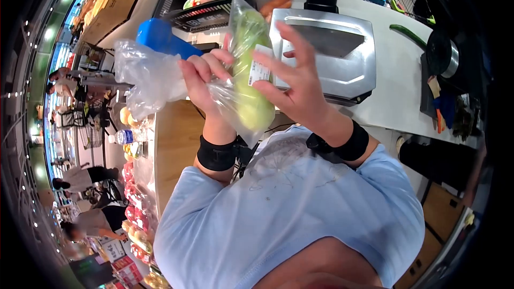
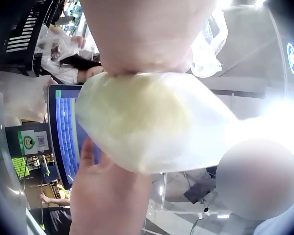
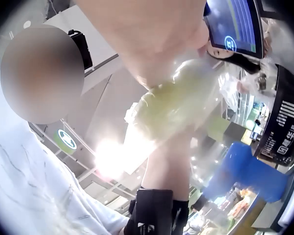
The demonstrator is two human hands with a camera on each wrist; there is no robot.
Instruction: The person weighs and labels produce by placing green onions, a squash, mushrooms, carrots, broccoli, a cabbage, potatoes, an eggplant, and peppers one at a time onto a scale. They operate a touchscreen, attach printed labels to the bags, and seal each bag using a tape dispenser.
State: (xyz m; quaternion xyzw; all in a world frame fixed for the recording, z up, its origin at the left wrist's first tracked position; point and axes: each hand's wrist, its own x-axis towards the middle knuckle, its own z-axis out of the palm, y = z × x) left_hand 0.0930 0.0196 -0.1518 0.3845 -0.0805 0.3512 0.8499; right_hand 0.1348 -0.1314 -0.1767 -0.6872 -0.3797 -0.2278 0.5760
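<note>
Vegetable is being held at twelve o'clock; on the worktop, a scale is sitting at one o'clock. The left hand's curled fingers are gripping the bag; the right hand's spread fingers are touching the label.

From here, the bag round the pale green vegetable looks like thin clear plastic, glossy and creased. The label stuck on it looks like smooth white paper. Just beside, the scale has a plate of shiny, smooth metal. The blue thing looks like smooth plastic, the basket like black plastic. The counter is smooth and pale, the panel wood-like. The shirt is soft, matt cloth; the wristbands look like dark, matt fabric.
</note>
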